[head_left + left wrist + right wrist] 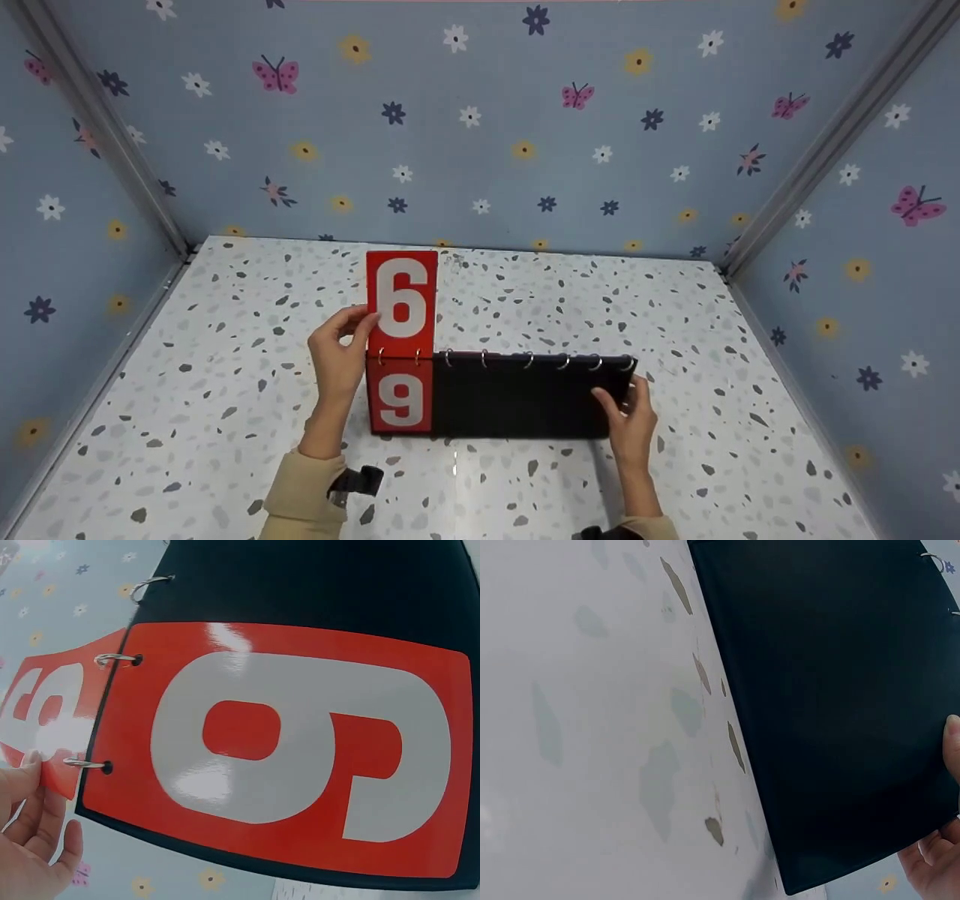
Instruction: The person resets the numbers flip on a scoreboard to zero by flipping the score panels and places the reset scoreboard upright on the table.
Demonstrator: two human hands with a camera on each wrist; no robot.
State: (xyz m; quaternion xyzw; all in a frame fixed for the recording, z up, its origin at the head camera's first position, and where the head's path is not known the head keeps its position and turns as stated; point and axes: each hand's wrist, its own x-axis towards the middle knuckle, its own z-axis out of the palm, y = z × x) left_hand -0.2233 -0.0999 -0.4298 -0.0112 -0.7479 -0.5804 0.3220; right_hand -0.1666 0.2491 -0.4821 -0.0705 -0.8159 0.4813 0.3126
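Observation:
A black flip scoreboard (525,397) stands on the speckled table, with metal rings along its top edge. At its left end a red card with a white 6 (405,300) is turned up above the rings. Below hangs a red card with a white 9 (401,397), large and glossy in the left wrist view. My left hand (335,360) pinches the left edge of the raised card between thumb and fingers. My right hand (634,427) grips the board's right end, thumb on the front face; in the right wrist view its fingers pass behind the lower corner.
The white table (225,375) has grey and dark flecks. Pale blue walls (480,82) with flowers and butterflies close in the back and both sides, with grey metal strips (832,142) in the corners. Both wrists wear dark straps (360,480) over beige sleeves.

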